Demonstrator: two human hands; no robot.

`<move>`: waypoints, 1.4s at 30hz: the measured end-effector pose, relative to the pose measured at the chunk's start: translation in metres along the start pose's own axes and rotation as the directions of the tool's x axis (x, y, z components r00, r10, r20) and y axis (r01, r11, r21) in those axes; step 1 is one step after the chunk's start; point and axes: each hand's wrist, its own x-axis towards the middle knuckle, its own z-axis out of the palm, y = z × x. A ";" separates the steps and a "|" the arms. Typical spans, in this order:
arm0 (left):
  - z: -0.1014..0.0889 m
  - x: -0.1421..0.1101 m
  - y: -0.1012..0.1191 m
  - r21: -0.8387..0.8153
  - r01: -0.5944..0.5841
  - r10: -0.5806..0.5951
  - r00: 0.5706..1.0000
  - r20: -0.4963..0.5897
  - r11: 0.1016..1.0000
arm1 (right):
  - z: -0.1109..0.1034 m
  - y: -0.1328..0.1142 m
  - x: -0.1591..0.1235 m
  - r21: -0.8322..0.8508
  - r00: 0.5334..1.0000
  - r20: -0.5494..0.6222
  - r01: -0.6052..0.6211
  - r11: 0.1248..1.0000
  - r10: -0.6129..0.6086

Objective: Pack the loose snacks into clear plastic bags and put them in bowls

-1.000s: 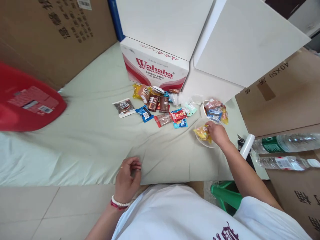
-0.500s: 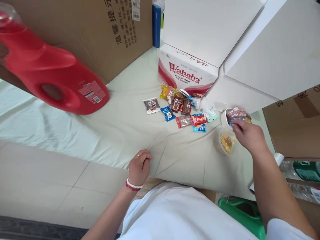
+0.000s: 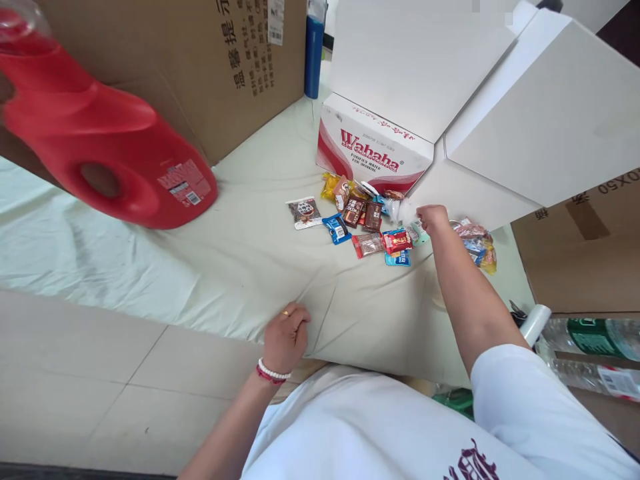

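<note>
My right hand [image 3: 433,217] reaches across to the back of the cloth with its fingers pinched together. Its fingertips meet some crumpled clear plastic [image 3: 407,212]; what lies between them is hidden. Just left of it is a loose pile of small snack packets, among them a brown cocoa packet [image 3: 353,211], a red packet [image 3: 398,240], a blue packet [image 3: 337,229] and a black-and-white packet [image 3: 304,213]. More wrapped snacks [image 3: 475,241] lie beyond my right forearm, which partly covers the cups there. My left hand [image 3: 287,337], curled closed, rests at the cloth's front edge.
A white and red Wahaha carton [image 3: 373,143] stands behind the packets, with white panels [image 3: 390,60] above it. At left is a large red jug [image 3: 115,147] before a cardboard box [image 3: 175,80]. Plastic bottles [image 3: 595,337] and a white roll [image 3: 536,323] are at right.
My right hand has moved left and back, from the cups and snacks at the right to the clear plastic beside the pile. My left hand stays closed at the front edge.
</note>
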 end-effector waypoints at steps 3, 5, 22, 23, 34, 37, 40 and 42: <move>-0.004 -0.001 0.001 -0.073 0.006 -0.008 1.000 -0.029 0.997 | -0.006 -0.004 -0.027 0.167 0.989 -0.117 -0.065 0.984 0.085; -0.006 0.000 0.007 -0.148 0.049 -0.059 0.996 -0.063 0.988 | -0.011 -0.007 -0.064 0.422 0.990 -0.105 -0.037 0.906 0.089; 0.058 0.056 0.062 -0.722 0.505 -0.477 0.836 0.272 0.473 | 0.005 0.019 -0.245 0.800 0.914 0.350 -0.406 0.443 0.205; 0.056 0.055 0.061 -0.725 0.505 -0.492 0.831 0.261 0.468 | 0.000 0.021 -0.237 0.823 0.936 0.283 -0.349 0.448 0.209; 0.049 0.048 0.084 -0.643 0.468 -0.454 0.868 0.203 0.606 | 0.026 0.004 -0.247 0.598 0.843 0.504 -0.185 0.780 -0.187; 0.041 0.048 0.084 -0.699 0.485 -0.473 0.850 0.234 0.525 | 0.027 0.017 -0.252 0.690 0.885 0.463 -0.331 0.643 -0.042; 0.038 0.046 0.083 -0.763 0.558 -0.473 0.796 0.378 0.328 | 0.017 0.029 -0.248 0.711 0.860 0.507 -0.454 0.537 0.055; 0.042 0.045 0.082 -0.764 0.611 -0.465 0.749 0.473 0.208 | 0.012 0.032 -0.248 0.682 0.825 0.558 -0.514 0.520 0.083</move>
